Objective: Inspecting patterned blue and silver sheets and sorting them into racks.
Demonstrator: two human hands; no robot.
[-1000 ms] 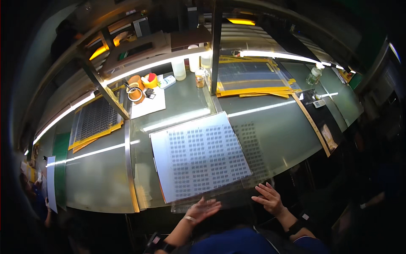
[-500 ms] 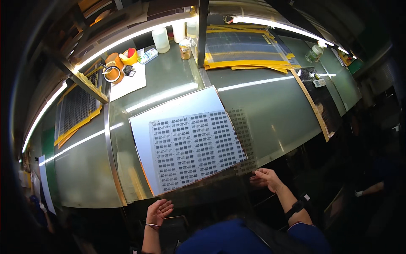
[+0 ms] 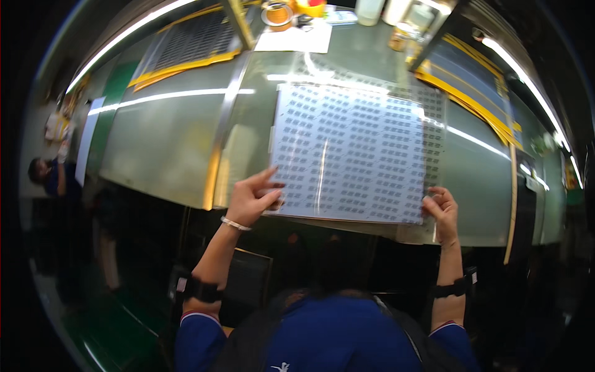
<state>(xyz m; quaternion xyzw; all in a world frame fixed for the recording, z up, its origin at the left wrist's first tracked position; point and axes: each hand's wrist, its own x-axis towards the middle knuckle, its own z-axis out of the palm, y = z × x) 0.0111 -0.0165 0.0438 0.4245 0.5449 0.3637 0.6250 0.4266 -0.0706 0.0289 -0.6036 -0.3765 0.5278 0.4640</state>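
Observation:
A clear film (image 3: 434,149) printed with rows of small dark marks lies over a pale blue-white sheet (image 3: 350,214) on the glass-topped bench. Its printed part reaches past the sheet's right side. At the lower left corner, my left hand (image 3: 251,197) pinches the edge, thumb below and fingers above. My right hand (image 3: 443,214) is closed on the lower right edge of the film, thumb and forefinger close together. Glare and blur partly hide which layers lie between the fingers.
Yellow-edged mesh screens (image 3: 186,46) lie at the back left, with more such screens (image 3: 465,80) at the back right. Tape rolls (image 3: 277,17) rest by a white paper (image 3: 294,38). Bottles (image 3: 369,11) and a can (image 3: 400,36) stand behind. Another person (image 3: 59,177) is at far left.
Both hands, apart from the sheet or near its corner before, have come up to the lower edges. The film now covers more of the sheet's left side. My view has turned and shifted.

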